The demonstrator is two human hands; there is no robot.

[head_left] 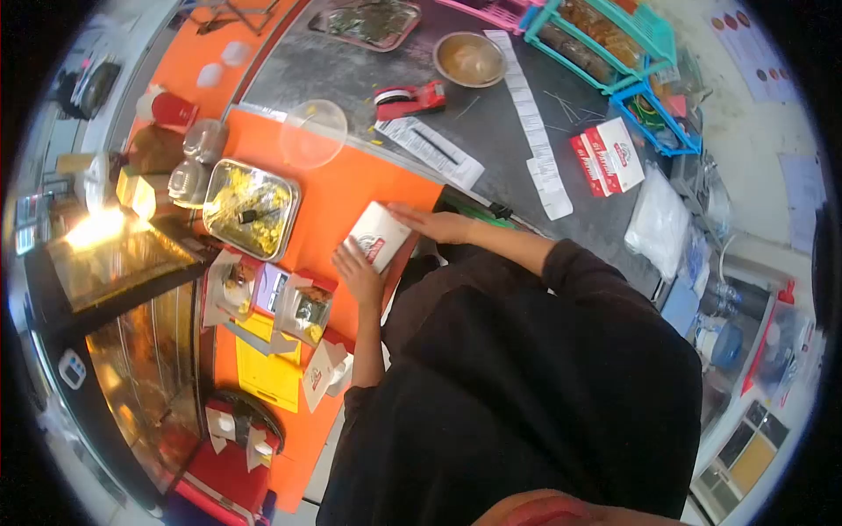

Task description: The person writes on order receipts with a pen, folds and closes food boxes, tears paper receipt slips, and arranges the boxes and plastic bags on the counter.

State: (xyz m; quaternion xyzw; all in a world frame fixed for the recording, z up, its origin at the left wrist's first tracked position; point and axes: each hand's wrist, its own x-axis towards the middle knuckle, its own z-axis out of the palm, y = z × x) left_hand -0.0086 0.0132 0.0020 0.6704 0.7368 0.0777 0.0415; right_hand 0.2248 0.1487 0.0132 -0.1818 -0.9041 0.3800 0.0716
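Observation:
A white cardboard food box (pixel 379 237) with a red and dark print on top lies closed on the orange counter, close to its edge. My left hand (pixel 358 273) grips its near left end, with the fingers reaching over the lid. From the other side my right hand (pixel 436 224) holds the box's far right edge. To the left are two open food boxes, one with a dark green wrapped item (pixel 309 312), the other (pixel 235 285) also filled. A metal tray (pixel 252 210) of yellow food pieces, with a dark object in it, sits beyond them.
A clear plastic bowl (pixel 313 134) stands near the counter's joint. On the dark table are a red tape dispenser (pixel 410 100), paper strips (pixel 526 114), a metal bowl (pixel 470 60) and red-and-white boxes (pixel 607 158). A lit glass warming cabinet (pixel 145 351) stands at left, beside yellow trays (pixel 267 373).

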